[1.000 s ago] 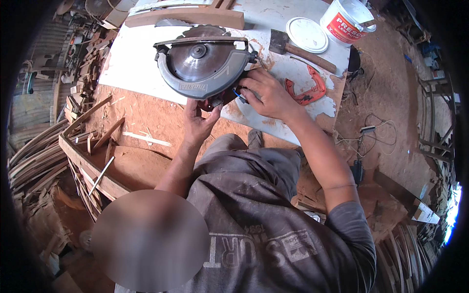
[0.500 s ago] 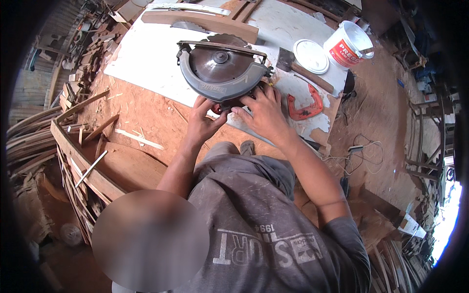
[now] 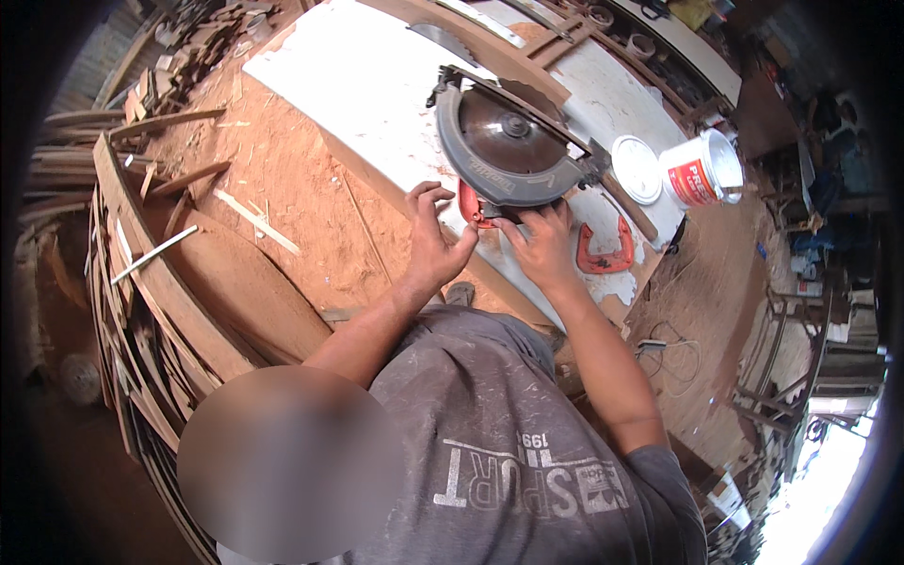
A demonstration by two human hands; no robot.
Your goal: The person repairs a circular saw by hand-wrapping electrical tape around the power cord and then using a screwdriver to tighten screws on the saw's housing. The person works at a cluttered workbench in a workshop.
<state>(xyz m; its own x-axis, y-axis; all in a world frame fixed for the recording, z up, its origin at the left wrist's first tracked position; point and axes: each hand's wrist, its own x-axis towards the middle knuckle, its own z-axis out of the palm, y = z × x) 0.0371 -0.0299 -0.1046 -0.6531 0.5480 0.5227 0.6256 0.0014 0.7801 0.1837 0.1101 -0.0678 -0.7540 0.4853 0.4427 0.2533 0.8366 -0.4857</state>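
Observation:
A circular saw with a grey guard and a bare toothed blade sits on the white tabletop close to the near edge. Below the guard's left part, a red clamp shows at the table edge. My left hand is just left of this clamp, its fingers curved and apart, holding nothing. My right hand grips the near right side of the saw; its fingertips are partly hidden, and the thumb points toward the clamp. Another red C-shaped clamp lies on the table to the right.
Right of the saw are a white lid, a white bucket with a red label and a wooden handle. A second saw blade rests near a long board. Timber strips crowd the left; a cable lies at right.
The view has turned, shifting the saw toward the right of the picture. My left hand has come away from the saw with its fingers opened, exposing more of the red clamp. My right hand stays at the saw.

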